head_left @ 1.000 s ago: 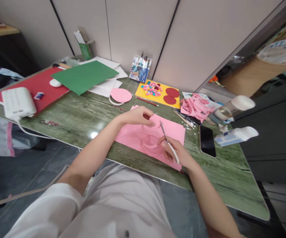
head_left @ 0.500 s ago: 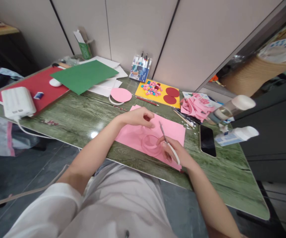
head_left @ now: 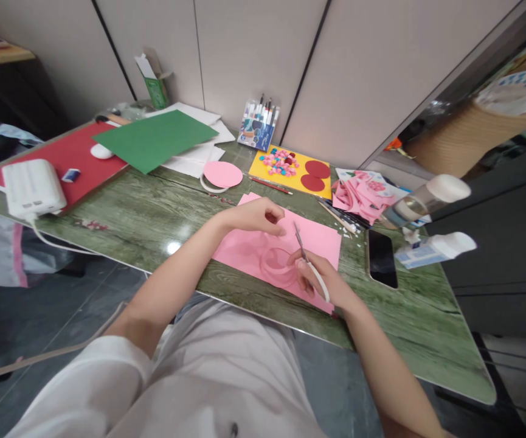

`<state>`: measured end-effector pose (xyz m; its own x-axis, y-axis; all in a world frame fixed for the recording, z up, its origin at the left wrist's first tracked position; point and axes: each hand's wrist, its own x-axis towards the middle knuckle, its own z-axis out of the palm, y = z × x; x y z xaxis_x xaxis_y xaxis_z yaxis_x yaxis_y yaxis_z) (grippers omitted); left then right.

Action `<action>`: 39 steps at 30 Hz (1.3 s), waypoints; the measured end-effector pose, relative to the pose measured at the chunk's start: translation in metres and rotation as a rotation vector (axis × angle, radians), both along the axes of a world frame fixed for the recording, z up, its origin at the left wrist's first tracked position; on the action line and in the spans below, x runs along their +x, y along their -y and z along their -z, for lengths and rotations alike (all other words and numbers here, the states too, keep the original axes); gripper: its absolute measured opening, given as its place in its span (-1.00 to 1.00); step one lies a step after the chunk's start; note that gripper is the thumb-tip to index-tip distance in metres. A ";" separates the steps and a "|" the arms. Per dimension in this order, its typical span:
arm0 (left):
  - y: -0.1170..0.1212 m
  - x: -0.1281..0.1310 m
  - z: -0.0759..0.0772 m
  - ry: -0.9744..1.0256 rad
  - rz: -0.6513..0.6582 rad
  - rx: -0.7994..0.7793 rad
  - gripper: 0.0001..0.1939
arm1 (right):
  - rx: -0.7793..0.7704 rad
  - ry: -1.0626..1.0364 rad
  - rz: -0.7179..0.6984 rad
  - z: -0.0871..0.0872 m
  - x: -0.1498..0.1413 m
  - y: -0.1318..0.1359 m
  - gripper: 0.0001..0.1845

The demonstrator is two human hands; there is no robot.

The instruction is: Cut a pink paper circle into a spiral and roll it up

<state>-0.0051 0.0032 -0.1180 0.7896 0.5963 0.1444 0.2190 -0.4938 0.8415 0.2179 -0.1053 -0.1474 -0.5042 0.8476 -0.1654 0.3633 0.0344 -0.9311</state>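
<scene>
My right hand [head_left: 320, 277] grips a pair of scissors [head_left: 318, 281] by the white handle. The metal blades point away from me, over the pink paper [head_left: 320, 234] on the table. My left hand [head_left: 260, 216] is just left of the blade tips, fingers curled together above the same paper. What its fingertips pinch, if anything, blends into the pink and cannot be made out. Between my hands and nearer to me, a pink ring-shaped piece [head_left: 267, 266] rests on the paper, its right edge by my right fingers.
Behind the paper are a pink disc [head_left: 223, 174], a red pencil [head_left: 272, 185] and a yellow sheet [head_left: 263, 157] with small pompoms and red circles. To the right stand pink scraps [head_left: 360, 198], a phone [head_left: 381, 258] and bottles [head_left: 436, 250]. Green paper [head_left: 153, 141] and a power bank [head_left: 34, 188] lie left.
The scissors have tilted very slightly in my right hand. My left hand and the things on the table look the same.
</scene>
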 end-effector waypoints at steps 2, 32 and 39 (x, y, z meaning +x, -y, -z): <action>0.000 0.000 0.000 0.001 -0.006 -0.004 -0.61 | -0.003 -0.002 0.000 0.000 0.000 0.000 -0.69; 0.004 0.005 -0.001 0.069 -0.071 -0.002 -0.59 | 0.011 0.045 0.045 -0.002 0.000 -0.001 -0.70; 0.007 0.005 -0.002 0.004 -0.027 -0.006 -0.61 | 0.012 0.060 0.021 -0.003 -0.001 0.000 -0.67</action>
